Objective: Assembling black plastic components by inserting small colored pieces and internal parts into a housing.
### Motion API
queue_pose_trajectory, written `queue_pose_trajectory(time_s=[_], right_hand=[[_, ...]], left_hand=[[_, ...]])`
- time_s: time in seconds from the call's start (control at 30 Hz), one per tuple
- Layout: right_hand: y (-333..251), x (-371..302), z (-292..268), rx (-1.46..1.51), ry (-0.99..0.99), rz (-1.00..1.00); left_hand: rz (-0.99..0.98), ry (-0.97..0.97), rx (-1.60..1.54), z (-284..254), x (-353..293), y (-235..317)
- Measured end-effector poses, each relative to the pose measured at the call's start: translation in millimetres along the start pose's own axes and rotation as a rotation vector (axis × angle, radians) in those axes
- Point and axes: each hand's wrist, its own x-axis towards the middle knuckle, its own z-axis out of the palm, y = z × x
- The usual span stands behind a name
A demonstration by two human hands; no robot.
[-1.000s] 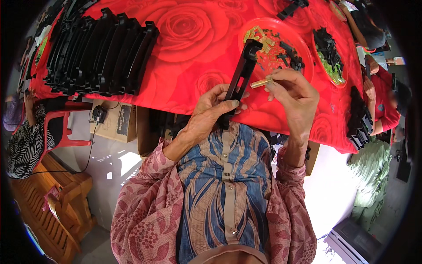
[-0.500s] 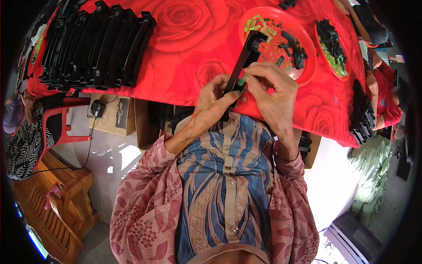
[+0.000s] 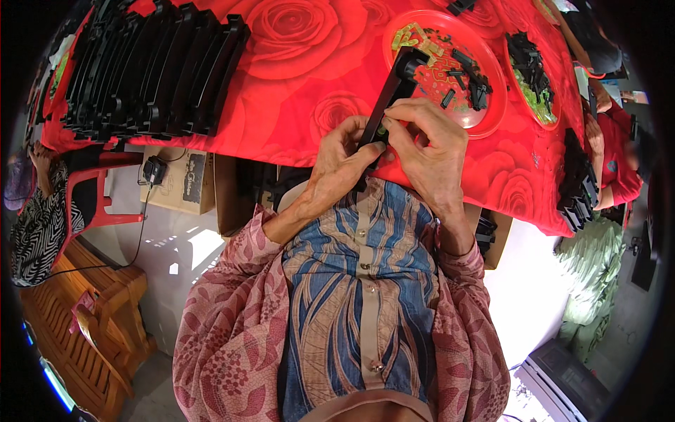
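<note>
My left hand is closed around a long black plastic part, which slants up and away over the table's near edge. Its far end is a wider, hooked block reaching over the rim of a red round tray. My right hand is closed in a pinch at the part's right side, near the left thumb. A small green piece shows at those fingertips, against the black part; the fingers partly hide it. Inside the tray lie yellow-green pieces and short black pieces.
Many similar black parts stand in a row at the left on the red rose-patterned cloth. Another tray of small pieces and a person in red are at the right. A cardboard box sits under the table.
My right hand has shifted slightly left and closer in against the black part, and less of the green piece shows. The left hand has stayed nearly still.
</note>
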Motion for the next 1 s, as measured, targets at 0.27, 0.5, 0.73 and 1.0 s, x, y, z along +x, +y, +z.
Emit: queue_pose_trajectory(time_s=[0.27, 0.5, 0.73, 1.0], right_hand=[[8, -7, 13, -0.276, 0.086, -0.224], [-1, -8, 12, -0.442, 0.117, -0.285], [8, -13, 18, -0.373, 0.172, -0.336], [1, -18, 16, -0.501, 0.130, -0.351]], left_hand=[[0.094, 0.023, -0.062, 3, 0, -8], [0.134, 0.070, -0.036, 6, -1, -14], [0.231, 0.151, 0.098, 8, 1, -21], [0.265, 0.151, 0.186, 7, 1, -21]])
